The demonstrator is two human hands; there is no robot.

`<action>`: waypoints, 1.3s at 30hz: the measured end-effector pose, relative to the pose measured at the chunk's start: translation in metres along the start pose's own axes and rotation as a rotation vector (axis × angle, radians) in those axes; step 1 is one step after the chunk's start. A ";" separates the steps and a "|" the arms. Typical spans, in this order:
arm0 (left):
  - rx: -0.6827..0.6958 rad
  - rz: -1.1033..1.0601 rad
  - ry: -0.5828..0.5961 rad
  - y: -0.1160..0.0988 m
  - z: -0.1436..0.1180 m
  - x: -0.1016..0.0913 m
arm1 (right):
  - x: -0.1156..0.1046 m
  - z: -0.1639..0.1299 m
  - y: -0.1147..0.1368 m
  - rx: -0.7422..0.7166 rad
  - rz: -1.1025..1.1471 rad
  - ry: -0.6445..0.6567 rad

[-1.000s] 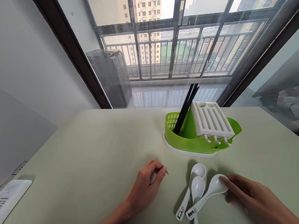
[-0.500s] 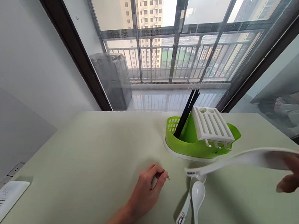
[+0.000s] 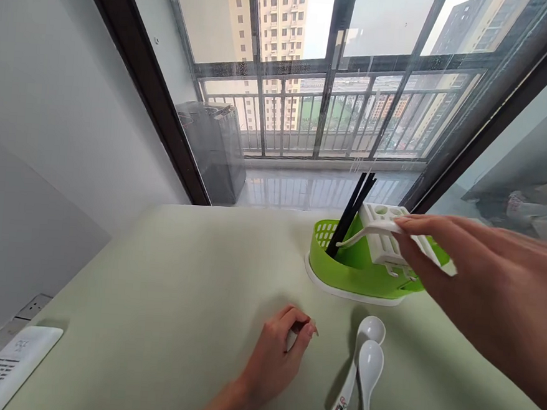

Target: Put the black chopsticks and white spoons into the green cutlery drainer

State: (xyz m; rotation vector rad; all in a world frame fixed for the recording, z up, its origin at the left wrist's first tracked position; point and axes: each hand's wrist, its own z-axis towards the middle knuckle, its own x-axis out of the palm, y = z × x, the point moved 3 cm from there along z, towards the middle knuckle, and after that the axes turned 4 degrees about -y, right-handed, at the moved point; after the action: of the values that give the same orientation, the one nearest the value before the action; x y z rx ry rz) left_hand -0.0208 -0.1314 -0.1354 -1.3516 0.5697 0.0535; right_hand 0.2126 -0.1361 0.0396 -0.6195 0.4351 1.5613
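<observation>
The right hand (image 3: 457, 255) reaches out over the table (image 3: 178, 286), its fingers (image 3: 422, 225) pinched together on a white spoon (image 3: 362, 236); the spoon's handle pokes out toward nine o'clock from the fingertips, its tip over the open left compartment of the green cutlery holder (image 3: 343, 275). The left hand (image 3: 274, 361) rests on the table at about seven o'clock from the holder, fingers curled loosely inward and thumb touching them, holding nothing that I can make out. In the holder's left compartment, black chopsticks (image 3: 353, 210) stand tilted toward one o'clock; a white slotted insert (image 3: 386, 241) fills its right side, partly behind the right hand. Two more white spoons (image 3: 363, 361) lie side by side on the table at six o'clock from the holder, bowls touching, just right of the left hand. A white remote (image 3: 6, 367) lies at the table's near-left corner.
</observation>
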 end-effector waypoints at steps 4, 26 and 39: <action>-0.011 -0.002 0.007 -0.001 0.000 0.000 | 0.002 0.001 0.021 -0.201 -0.024 -0.050; 0.023 0.007 -0.016 0.001 0.001 0.000 | 0.035 -0.036 0.029 -0.269 0.123 0.068; 0.012 0.032 0.007 0.003 0.000 0.000 | -0.012 -0.052 0.023 -0.200 0.202 0.061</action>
State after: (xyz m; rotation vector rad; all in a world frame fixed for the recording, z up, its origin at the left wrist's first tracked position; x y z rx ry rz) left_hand -0.0222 -0.1304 -0.1377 -1.3312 0.5964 0.0712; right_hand 0.1963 -0.1797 0.0044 -0.7979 0.3994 1.7960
